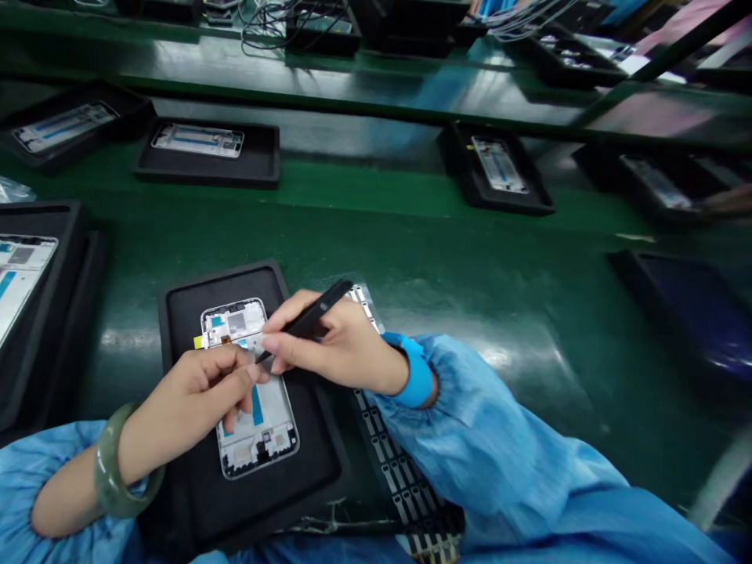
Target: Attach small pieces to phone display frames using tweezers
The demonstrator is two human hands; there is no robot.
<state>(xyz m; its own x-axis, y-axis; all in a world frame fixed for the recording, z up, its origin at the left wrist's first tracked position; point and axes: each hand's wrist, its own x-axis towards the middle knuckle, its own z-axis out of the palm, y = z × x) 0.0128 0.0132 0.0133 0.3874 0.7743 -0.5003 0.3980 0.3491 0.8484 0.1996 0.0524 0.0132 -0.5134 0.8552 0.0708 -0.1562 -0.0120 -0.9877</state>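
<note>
A phone frame with a silver rim and blue strips lies in a black foam tray in front of me. My right hand grips black tweezers like a pen, their tip pointing down-left to my left fingertips. My left hand, over the middle of the frame, has thumb and forefinger pinched at that tip; whatever is between them is too small to make out. Under my right forearm runs a sheet of small dark parts in rows, partly hidden by the sleeve. A yellow tab sticks out at the frame's left edge.
More black trays with phone frames stand at left, back left and back right. A dark tray lies at right. Behind runs a raised green shelf edge with cables. At far right, a blurred hand shows.
</note>
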